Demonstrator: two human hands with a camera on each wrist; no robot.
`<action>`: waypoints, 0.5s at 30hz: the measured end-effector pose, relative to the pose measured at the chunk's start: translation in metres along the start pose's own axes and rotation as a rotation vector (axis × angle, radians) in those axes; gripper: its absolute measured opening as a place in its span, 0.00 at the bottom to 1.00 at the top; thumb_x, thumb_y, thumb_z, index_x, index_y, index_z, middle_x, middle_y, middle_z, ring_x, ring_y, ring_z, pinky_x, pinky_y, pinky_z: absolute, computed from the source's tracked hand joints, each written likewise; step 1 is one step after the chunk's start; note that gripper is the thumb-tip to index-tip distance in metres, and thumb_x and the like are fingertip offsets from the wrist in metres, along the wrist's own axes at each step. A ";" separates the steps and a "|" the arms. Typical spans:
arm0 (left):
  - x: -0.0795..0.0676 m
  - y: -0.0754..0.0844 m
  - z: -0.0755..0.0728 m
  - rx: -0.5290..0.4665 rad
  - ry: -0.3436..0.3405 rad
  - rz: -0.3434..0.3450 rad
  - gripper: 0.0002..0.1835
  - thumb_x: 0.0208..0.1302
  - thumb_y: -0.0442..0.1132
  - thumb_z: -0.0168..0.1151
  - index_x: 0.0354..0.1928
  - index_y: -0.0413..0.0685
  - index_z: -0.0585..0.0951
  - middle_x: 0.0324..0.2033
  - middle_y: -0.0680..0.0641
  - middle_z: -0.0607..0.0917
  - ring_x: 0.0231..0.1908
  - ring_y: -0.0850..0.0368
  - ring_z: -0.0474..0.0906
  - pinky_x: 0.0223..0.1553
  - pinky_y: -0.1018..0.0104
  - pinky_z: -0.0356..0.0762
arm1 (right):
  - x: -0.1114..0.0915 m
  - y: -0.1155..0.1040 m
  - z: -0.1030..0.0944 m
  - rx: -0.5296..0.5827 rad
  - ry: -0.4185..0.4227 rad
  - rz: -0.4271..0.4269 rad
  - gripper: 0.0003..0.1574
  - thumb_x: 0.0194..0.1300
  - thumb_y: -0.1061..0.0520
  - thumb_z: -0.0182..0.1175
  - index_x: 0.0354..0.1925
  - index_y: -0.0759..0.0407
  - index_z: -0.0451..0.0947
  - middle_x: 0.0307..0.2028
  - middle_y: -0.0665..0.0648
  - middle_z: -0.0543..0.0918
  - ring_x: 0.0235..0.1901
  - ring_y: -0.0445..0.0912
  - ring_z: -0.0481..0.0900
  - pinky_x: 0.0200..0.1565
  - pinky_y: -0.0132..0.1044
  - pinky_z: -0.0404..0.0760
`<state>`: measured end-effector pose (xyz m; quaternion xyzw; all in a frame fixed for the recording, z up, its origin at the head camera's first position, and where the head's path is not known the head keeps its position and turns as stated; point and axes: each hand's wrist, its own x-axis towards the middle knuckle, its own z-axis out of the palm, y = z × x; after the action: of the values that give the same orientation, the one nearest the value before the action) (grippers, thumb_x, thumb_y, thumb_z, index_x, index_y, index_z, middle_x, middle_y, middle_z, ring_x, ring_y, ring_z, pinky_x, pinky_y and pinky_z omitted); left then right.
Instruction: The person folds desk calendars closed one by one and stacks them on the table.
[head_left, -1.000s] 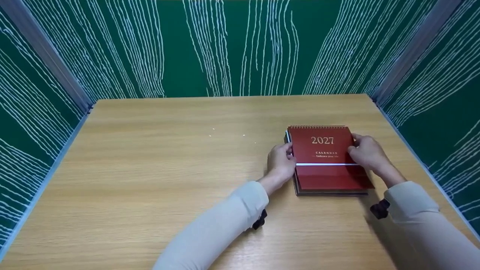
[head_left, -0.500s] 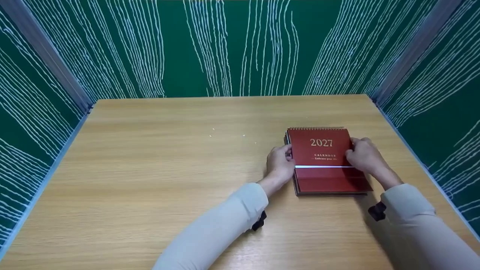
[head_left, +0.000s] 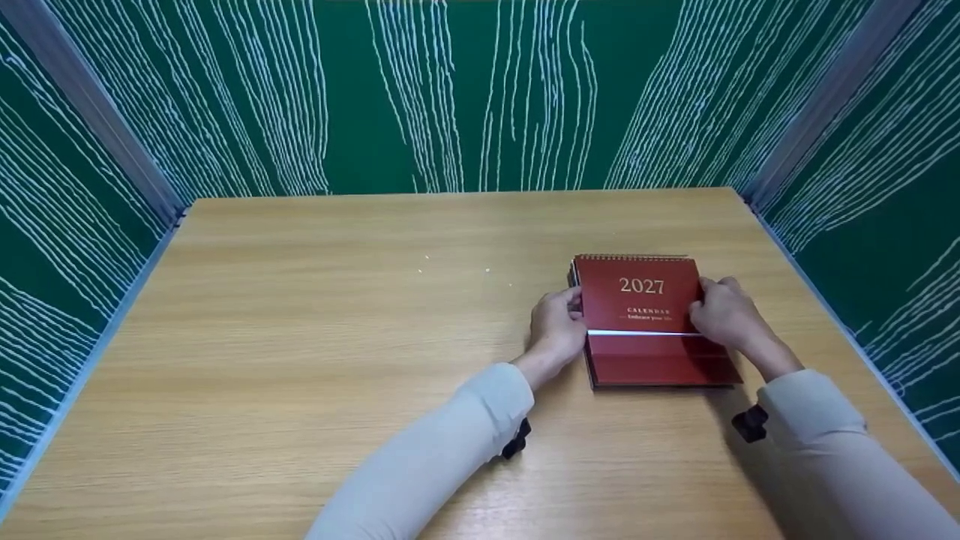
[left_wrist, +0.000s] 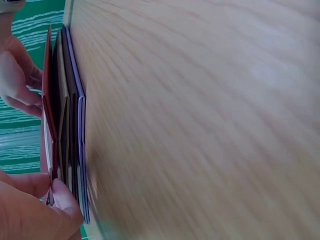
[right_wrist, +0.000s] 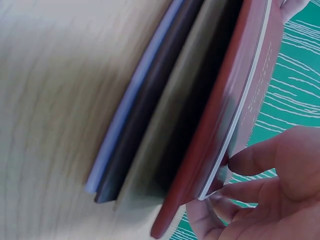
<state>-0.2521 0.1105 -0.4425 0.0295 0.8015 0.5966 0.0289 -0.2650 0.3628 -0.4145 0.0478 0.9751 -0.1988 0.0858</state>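
Note:
A red desk calendar (head_left: 637, 358) with gold "2027" lettering and a spiral binding at its far edge lies over a stack of other flat calendars (left_wrist: 75, 120). Their brown, tan and violet edges show in both wrist views. My left hand (head_left: 556, 326) pinches the red calendar's left edge between thumb and fingers. On the opposite side, my right hand (head_left: 727, 315) grips the right edge, thumb (right_wrist: 250, 157) on the cover and fingers beneath. In the right wrist view, a dark gap separates the red calendar from the tan edge below it near that corner.
The stack sits on the right part of a wooden table (head_left: 300, 315). A few tiny white specks (head_left: 424, 264) dot the surface behind. Green walls with white wavy lines (head_left: 360, 97) enclose the back and sides. Dark wrist devices (head_left: 750, 424) hang under the sleeves.
The red calendar has come down slightly onto the stack and shifted a little left and nearer, both hands moving with it. Less of the stack shows under its front edge.

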 end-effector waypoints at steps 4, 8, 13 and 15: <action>0.002 -0.003 -0.003 0.013 -0.023 0.015 0.27 0.65 0.19 0.59 0.67 0.36 0.81 0.52 0.43 0.87 0.46 0.56 0.85 0.48 0.75 0.81 | 0.001 0.002 -0.002 -0.007 -0.008 -0.023 0.40 0.78 0.62 0.42 0.76 0.87 0.46 0.63 0.88 0.61 0.55 0.72 0.68 0.64 0.72 0.71; 0.002 -0.004 -0.010 -0.059 -0.067 -0.035 0.32 0.64 0.20 0.64 0.71 0.37 0.78 0.56 0.42 0.85 0.48 0.57 0.83 0.47 0.73 0.83 | -0.003 0.000 -0.006 0.069 -0.052 0.005 0.43 0.79 0.62 0.43 0.79 0.83 0.36 0.69 0.89 0.54 0.61 0.73 0.63 0.69 0.73 0.66; 0.000 -0.001 -0.034 -0.117 -0.113 -0.083 0.35 0.65 0.21 0.64 0.75 0.38 0.72 0.65 0.39 0.80 0.53 0.54 0.82 0.53 0.69 0.84 | -0.013 -0.009 -0.009 0.096 0.033 -0.017 0.48 0.78 0.62 0.47 0.82 0.75 0.34 0.75 0.87 0.46 0.69 0.79 0.54 0.68 0.77 0.62; 0.000 -0.001 -0.049 -0.093 -0.126 -0.073 0.36 0.65 0.22 0.64 0.76 0.38 0.70 0.68 0.38 0.78 0.53 0.53 0.82 0.55 0.68 0.83 | -0.018 -0.015 -0.009 0.096 0.085 -0.036 0.48 0.77 0.61 0.50 0.83 0.71 0.39 0.76 0.84 0.46 0.71 0.79 0.51 0.67 0.78 0.64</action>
<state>-0.2558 0.0637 -0.4290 0.0364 0.7700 0.6288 0.1023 -0.2504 0.3519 -0.3970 0.0429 0.9678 -0.2449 0.0383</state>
